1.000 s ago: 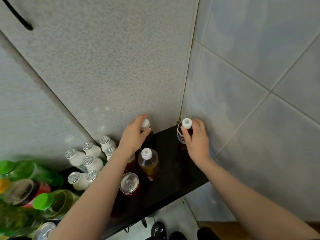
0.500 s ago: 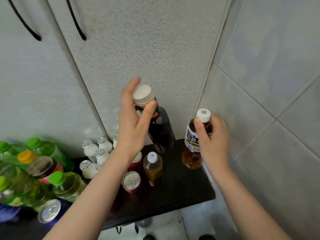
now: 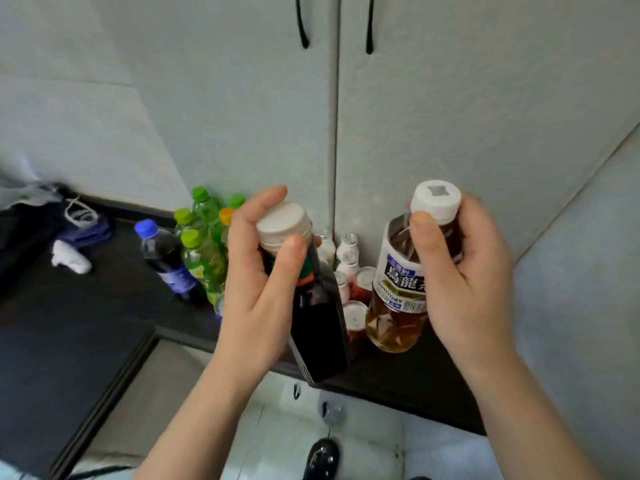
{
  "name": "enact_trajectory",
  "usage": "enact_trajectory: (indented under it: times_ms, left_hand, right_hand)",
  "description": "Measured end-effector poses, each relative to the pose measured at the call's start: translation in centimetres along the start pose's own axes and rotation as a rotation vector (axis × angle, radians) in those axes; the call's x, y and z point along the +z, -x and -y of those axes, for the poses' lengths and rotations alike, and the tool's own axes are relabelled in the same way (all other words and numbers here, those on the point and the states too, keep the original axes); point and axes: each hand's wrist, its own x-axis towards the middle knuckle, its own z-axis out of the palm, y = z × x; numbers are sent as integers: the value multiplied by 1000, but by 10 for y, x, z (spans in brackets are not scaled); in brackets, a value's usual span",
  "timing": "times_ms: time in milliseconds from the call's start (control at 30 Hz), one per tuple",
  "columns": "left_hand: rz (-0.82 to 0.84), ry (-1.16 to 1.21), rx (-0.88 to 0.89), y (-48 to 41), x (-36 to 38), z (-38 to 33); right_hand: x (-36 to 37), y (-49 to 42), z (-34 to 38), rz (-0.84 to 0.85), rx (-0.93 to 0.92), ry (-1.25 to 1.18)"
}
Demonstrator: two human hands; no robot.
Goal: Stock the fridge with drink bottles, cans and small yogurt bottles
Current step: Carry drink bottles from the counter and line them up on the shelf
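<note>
**A:** Where are the two big bottles?

**B:** Both are lifted off the counter (image 3: 408, 379), above its front edge towards the right corner. The left hand (image 3: 258, 289) grips the dark bottle (image 3: 322, 341) at the neck, thumb and fingers curled just under the white cap, and the bottle hangs tilted. The right hand (image 3: 464, 278) grips the tea bottle (image 3: 394, 313) at the shoulder, nearly upright.

**A:** How will they handle?

**B:** They look full, so I judge them fairly heavy for a neck hold. The neck is probably stiff and the labelled body smooth, so a hold under the cap should keep them from slipping.

**A:** And the rest?

**B:** The green-capped bottles (image 3: 204, 251) and the blue-capped bottle (image 3: 162, 258) stand by the back edge and should take the same hold. The cans (image 3: 355, 315) near the back right corner are rigid and slick, so they want a grip round the side. The small yogurt bottles (image 3: 347, 245) beside them look light, so I'd hold the body rather than the top.
</note>
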Motion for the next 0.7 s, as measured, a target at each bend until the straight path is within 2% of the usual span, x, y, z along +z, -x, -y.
enact_trajectory:
  times_ms: [133,200,400,467,567,700]
  left_hand:
    - [-143,-195,-52,61,-51,-3]
    - [-221,-284,-135,98,-75,-3]
    - [-651,-407,-459,216,-135,-16]
    - [-752,-432,-498,243,-148,-23]
    - [-876,-474,-514,291,-175,-41]
    - [-1065,-412,-493,358,-211,-66]
  right_hand:
    - [53,34,3,205,5,-145]
    - [81,57,6,323,25,-197]
    - [140,146,18,631,91,-234]
    - [149,170,25,703,96,-236]
    - [168,215,50,910,105,-248]
    - [189,276,90,1114,36,-254]
